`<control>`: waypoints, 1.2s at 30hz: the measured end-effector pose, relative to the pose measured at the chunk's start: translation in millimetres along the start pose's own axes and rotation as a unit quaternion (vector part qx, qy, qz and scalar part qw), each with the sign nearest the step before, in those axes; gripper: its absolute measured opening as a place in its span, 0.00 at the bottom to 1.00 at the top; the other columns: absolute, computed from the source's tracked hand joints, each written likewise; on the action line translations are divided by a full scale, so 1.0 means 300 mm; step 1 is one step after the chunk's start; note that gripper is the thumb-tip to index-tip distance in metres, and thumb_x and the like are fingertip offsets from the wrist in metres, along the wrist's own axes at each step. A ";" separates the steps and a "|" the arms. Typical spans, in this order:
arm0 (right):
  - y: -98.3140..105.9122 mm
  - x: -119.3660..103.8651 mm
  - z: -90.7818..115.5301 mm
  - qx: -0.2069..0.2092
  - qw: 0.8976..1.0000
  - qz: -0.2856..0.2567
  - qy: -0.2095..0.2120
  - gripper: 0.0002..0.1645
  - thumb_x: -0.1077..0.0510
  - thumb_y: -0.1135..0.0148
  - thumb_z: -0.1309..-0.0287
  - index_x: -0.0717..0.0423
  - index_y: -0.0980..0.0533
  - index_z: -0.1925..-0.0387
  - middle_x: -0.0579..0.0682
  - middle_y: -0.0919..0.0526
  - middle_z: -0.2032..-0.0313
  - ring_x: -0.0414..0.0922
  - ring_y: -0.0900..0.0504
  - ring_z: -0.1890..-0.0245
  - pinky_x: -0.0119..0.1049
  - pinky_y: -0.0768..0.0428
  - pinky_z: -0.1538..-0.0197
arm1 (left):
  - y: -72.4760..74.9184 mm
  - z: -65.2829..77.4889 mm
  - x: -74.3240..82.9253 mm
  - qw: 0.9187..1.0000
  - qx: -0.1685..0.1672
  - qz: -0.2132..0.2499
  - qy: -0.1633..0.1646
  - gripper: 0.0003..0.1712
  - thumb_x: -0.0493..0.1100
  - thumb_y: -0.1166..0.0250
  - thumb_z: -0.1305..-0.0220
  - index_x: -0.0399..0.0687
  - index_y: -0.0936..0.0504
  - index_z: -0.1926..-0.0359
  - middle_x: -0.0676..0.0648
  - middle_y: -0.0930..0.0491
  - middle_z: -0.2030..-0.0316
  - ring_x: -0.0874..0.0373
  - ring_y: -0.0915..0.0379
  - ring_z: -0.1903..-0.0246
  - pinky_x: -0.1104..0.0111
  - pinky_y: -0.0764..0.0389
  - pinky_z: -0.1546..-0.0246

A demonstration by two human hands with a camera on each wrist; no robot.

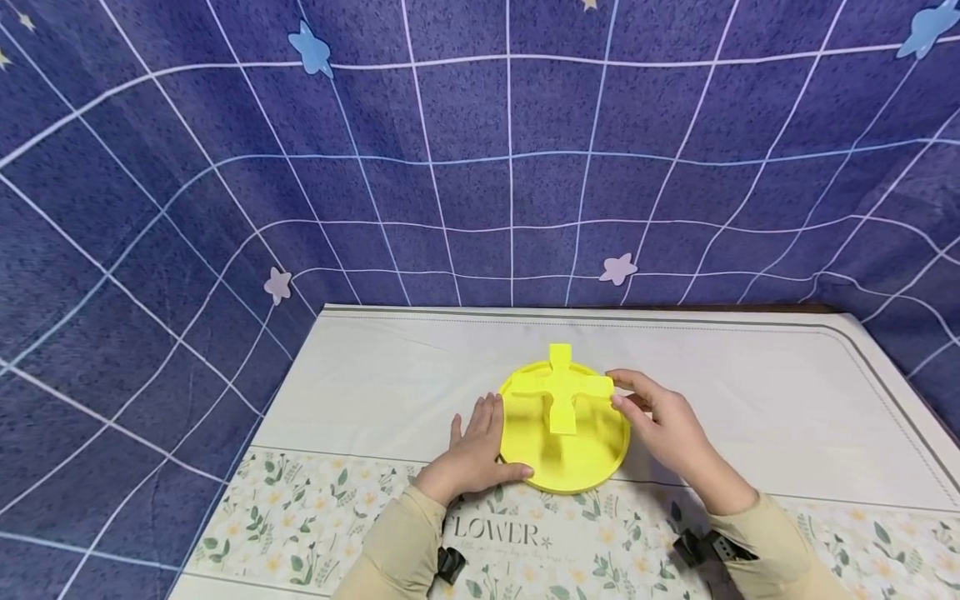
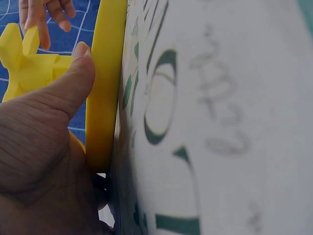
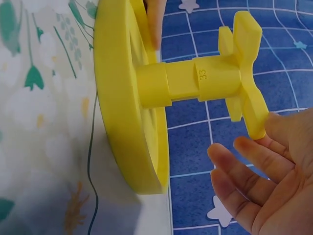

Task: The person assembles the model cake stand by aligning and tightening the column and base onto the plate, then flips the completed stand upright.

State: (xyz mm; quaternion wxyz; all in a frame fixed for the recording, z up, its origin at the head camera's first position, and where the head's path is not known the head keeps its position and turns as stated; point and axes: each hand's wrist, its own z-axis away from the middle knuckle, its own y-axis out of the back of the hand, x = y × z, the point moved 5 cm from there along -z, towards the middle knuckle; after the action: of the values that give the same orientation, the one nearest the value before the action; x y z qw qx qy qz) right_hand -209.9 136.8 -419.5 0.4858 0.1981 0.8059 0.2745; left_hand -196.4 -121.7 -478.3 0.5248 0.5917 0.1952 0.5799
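Observation:
A yellow round plastic base (image 1: 525, 450) with a raised rim lies on the table. From its middle rises a yellow post (image 3: 183, 81) marked "33", topped by a cross-shaped handle (image 1: 561, 385). My left hand (image 1: 474, 454) rests against the base's left side, fingers straight along the edge and the thumb (image 2: 73, 83) over the front rim. With thumb and index finger my right hand (image 1: 667, 421) pinches the tip of the handle's right arm. Its other fingers (image 3: 239, 178) stay loosely bent beside the handle, apart from it.
The table cover (image 1: 390, 375) is white, with a flower-printed band and the word FLOWER near the front. Behind and to the left hangs a blue cloth (image 1: 465, 192) with a pale grid and stars. Dark wrist straps (image 1: 705, 546) sit by both beige sleeves.

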 end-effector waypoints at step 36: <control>-0.043 -0.116 0.062 0.039 0.994 0.085 0.060 0.16 0.53 0.24 0.50 0.53 0.18 0.60 0.44 0.15 0.69 0.37 0.23 0.77 0.29 0.28 0.76 | 0.004 -0.001 0.007 1.000 0.003 -0.005 0.002 0.67 0.69 0.37 0.42 0.35 0.67 0.24 0.36 0.69 0.25 0.43 0.75 0.26 0.42 0.72 0.32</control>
State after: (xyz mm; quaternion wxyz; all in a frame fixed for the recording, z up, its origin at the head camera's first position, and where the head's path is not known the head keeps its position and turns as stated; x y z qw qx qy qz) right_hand -178.5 111.2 -411.2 0.4032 0.2678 0.8242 0.2941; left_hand -196.4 -120.2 -476.2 0.5254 0.5911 0.2006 0.5782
